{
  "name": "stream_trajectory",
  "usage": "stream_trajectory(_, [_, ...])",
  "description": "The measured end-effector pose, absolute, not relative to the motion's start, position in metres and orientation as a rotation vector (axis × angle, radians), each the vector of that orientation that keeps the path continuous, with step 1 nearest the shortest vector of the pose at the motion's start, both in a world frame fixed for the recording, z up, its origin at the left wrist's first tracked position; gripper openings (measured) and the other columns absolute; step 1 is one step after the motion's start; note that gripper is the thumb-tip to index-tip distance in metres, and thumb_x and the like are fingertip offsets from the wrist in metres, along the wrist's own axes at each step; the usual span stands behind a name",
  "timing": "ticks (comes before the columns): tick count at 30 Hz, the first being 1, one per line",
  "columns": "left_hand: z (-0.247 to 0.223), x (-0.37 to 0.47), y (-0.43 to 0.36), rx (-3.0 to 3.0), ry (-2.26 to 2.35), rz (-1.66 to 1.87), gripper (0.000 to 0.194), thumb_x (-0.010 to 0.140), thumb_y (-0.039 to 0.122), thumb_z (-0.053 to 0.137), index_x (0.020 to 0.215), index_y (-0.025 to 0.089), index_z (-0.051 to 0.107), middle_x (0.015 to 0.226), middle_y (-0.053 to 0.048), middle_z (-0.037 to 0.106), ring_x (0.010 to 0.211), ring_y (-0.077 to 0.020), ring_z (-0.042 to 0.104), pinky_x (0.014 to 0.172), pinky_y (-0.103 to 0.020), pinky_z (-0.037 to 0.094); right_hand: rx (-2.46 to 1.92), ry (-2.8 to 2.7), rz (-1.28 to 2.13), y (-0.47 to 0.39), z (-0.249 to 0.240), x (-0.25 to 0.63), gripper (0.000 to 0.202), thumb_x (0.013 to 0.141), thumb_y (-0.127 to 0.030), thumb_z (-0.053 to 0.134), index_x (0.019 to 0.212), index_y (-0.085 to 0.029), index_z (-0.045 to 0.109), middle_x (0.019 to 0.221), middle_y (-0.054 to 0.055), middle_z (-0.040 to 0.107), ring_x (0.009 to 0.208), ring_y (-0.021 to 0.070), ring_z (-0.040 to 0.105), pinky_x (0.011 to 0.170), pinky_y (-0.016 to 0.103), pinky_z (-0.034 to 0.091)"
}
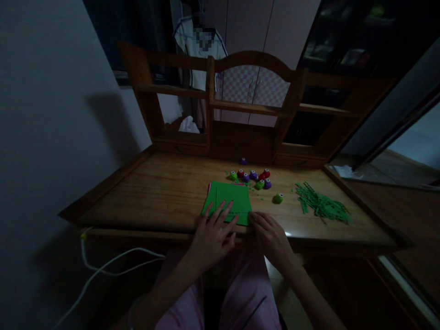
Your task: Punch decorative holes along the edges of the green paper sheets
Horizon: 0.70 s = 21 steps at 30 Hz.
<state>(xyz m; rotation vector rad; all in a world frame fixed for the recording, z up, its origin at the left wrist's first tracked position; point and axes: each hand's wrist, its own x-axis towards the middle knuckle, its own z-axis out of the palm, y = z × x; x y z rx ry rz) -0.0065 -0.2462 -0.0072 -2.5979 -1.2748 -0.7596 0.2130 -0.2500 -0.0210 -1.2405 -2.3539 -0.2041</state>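
Observation:
A stack of green paper sheets (pixel 233 195) lies at the desk's front edge, with a little pink showing behind its far edge. A row of small holes runs across the top sheet near its front. My left hand (pixel 213 231) rests on the sheets with its fingers spread. At the right front corner, the fingers of my right hand (pixel 270 233) are closed on the edge of the green paper, by the end of the hole row; the fingertips are partly hidden. Small craft punches in green (pixel 278 198), red (pixel 240 173) and purple (pixel 267 183) stand behind and to the right.
A heap of cut green paper strips (pixel 321 204) lies on the right of the wooden desk (pixel 147 192). Green scraps are scattered among the punches. A wooden shelf unit (pixel 245 137) rises at the back. White cables (pixel 123 252) hang at the front left.

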Motion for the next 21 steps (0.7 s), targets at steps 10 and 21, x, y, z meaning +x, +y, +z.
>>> stream_trajectory(10, [-0.004, -0.039, -0.245, -2.588, -1.280, -0.728, 0.045, 0.087, 0.031, 0.051, 0.132, 0.032, 0.051, 0.151, -0.003, 0.031, 0.140, -0.0278, 0.024, 0.113, -0.056, 0.016, -1.237, -2.319, -0.214, -0.250, -0.021, 0.213, 0.045, 0.083, -0.001, 0.045, 0.124, -0.014, 0.057, 0.126, 0.012, 0.058, 0.112, 0.0260, 0.053, 0.093, 0.045, 0.050])
stream_trajectory(21, [-0.014, -0.077, -0.246, -2.521, -1.289, -0.704, 0.046, 0.085, 0.026, 0.050, 0.131, 0.032, 0.052, 0.146, -0.004, 0.038, 0.137, -0.0285, 0.028, 0.113, -0.056, 0.019, -1.239, -2.310, -0.204, -0.251, -0.023, 0.213, 0.048, 0.083, -0.002, 0.044, 0.127, -0.016, 0.055, 0.126, 0.012, 0.059, 0.110, 0.0260, 0.054, 0.090, 0.045, 0.051])
